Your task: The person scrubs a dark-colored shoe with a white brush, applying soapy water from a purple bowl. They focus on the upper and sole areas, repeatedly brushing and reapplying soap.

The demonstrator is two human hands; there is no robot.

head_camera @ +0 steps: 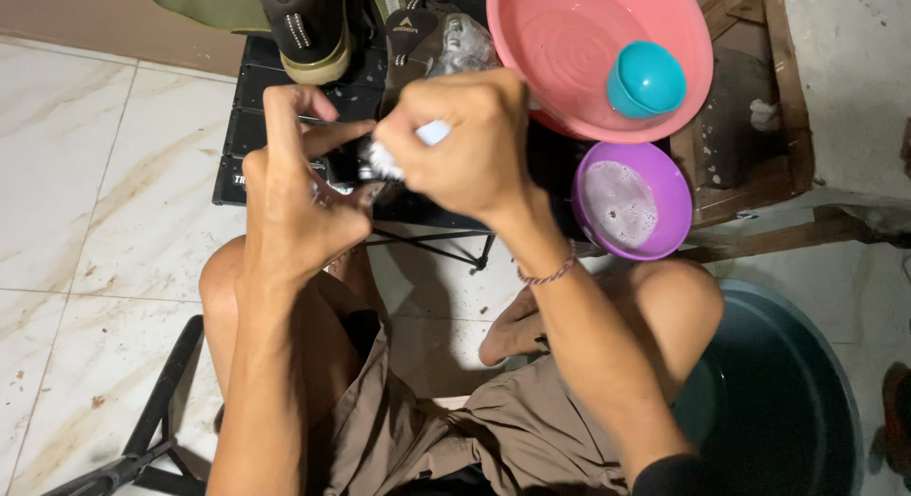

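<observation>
Head view, looking straight down at a seated person's lap and bare knees. Both hands are raised together over a low black folding desk (249, 164).

The left hand (299, 197) is curled closed around a small dark item (343, 164), fingers (285, 116) hooked over its top; most of the item is hidden by the hand, so its kind cannot be told. The right hand (465, 140) is clenched shut on a small brush (399, 152), its white bristle end and a pale bit of handle showing between thumb and knuckles. The brush tip touches the dark item just where the two hands meet. A braided cord bracelet (550, 273) sits on the right wrist.

On the desk behind the hands: a black boot with a pale olive sole (308, 31), and beside it a dark insole (410, 40) lying flat. A crumpled greyish piece next to the insole is too unclear to name.

Right of the hands, a pink basin (569, 50) holds water, with a teal cup (645, 78) resting in it at the rim. Just below it stands a purple bowl (631, 202) with foamy liquid. Both sit near a wooden frame (788, 107).

At lower right, a large dark tub (788, 401) stands beside the right knee. The floor is pale marbled tile (66, 173). A black folded frame (152, 430) lies at lower left.
</observation>
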